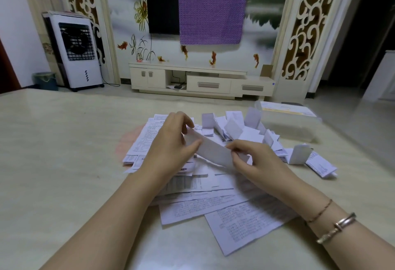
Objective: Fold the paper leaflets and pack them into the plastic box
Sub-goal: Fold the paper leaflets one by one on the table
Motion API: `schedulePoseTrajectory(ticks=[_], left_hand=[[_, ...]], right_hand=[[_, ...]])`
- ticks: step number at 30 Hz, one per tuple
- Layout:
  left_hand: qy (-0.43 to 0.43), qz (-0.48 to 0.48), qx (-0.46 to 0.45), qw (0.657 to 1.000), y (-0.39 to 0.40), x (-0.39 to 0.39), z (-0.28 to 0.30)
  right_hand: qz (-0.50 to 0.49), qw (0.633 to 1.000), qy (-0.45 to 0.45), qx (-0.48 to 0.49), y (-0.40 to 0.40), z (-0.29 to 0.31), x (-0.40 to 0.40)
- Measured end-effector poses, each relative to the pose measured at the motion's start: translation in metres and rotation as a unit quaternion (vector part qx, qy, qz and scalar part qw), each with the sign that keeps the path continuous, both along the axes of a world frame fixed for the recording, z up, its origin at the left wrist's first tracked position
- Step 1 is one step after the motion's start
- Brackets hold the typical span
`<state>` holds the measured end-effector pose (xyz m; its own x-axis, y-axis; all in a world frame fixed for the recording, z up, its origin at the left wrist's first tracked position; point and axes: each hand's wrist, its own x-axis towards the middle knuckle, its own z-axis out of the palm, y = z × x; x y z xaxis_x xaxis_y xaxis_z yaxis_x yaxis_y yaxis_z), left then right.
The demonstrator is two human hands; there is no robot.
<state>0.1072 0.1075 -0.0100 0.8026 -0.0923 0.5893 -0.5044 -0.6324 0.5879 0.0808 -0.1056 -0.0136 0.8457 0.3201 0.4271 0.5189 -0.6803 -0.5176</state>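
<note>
Flat sheets (pixel 245 216) lie nearest, fanned over the table (pixel 53 163); folded pile (pixel 241 128) sits beyond the hands, clear box (pixel 288 120) far right near the table edge. Left hand (pixel 171 141) pinches the upper-left end of one strip (pixel 211 150), right hand (pixel 254 160) pinches its lower-right end, strip held above the sheets. Judgement: mid-fold; bring ends together square, align edges, then crease firmly with a thumb. Room: bare table wide on the left, crowded right; box close to the edge, so pack gently, and one folded leaflet (pixel 299 154) stands loose near the right edge
</note>
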Motion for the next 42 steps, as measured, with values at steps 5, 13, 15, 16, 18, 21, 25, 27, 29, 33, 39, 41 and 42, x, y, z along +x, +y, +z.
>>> schedulePoseTrajectory(ticks=[5,13,15,16,18,21,25,27,29,33,39,41,42], left_hand=[[0.153,-0.118,-0.124,0.973,-0.011,-0.011,0.003],[0.188,-0.159,-0.156,0.957,-0.019,-0.011,0.003],[0.192,-0.153,-0.189,0.951,-0.017,-0.012,0.007],[0.195,-0.154,-0.206,0.946,-0.017,-0.013,0.008],[0.201,-0.154,-0.229,0.94,-0.016,-0.014,0.011],[0.208,-0.145,-0.23,0.94,-0.015,-0.014,0.011],[0.183,-0.048,-0.094,0.977,-0.004,-0.009,0.007],[0.181,0.053,0.058,0.98,0.008,-0.005,0.005],[0.214,0.129,0.181,0.951,0.021,-0.001,0.0],[0.274,0.139,0.245,0.92,0.025,0.002,-0.005],[0.217,0.125,0.248,0.936,0.022,-0.001,0.001],[0.201,0.117,0.233,0.944,0.023,-0.002,0.002],[0.19,0.111,0.224,0.949,0.022,-0.004,0.004]], right_hand=[[0.019,0.999,0.002,0.036,0.004,0.002,0.001],[0.046,0.994,-0.036,0.097,0.007,0.003,0.004],[0.025,0.992,-0.048,0.112,0.007,0.003,0.004],[0.01,0.991,-0.034,0.129,0.007,0.004,0.003],[-0.001,0.981,0.035,0.189,0.005,0.007,0.004],[0.015,0.952,0.136,0.272,0.003,0.01,0.005],[-0.116,0.954,0.005,0.276,-0.002,0.013,0.011],[-0.207,0.959,-0.138,0.137,-0.011,0.015,0.018],[-0.271,0.932,-0.237,-0.031,-0.023,0.014,0.028],[-0.289,0.896,-0.247,-0.23,-0.029,0.001,0.049],[-0.233,0.913,-0.139,-0.305,-0.023,-0.021,0.058],[-0.215,0.922,-0.114,-0.302,-0.022,-0.022,0.057],[-0.209,0.925,-0.114,-0.295,-0.023,-0.021,0.055]])
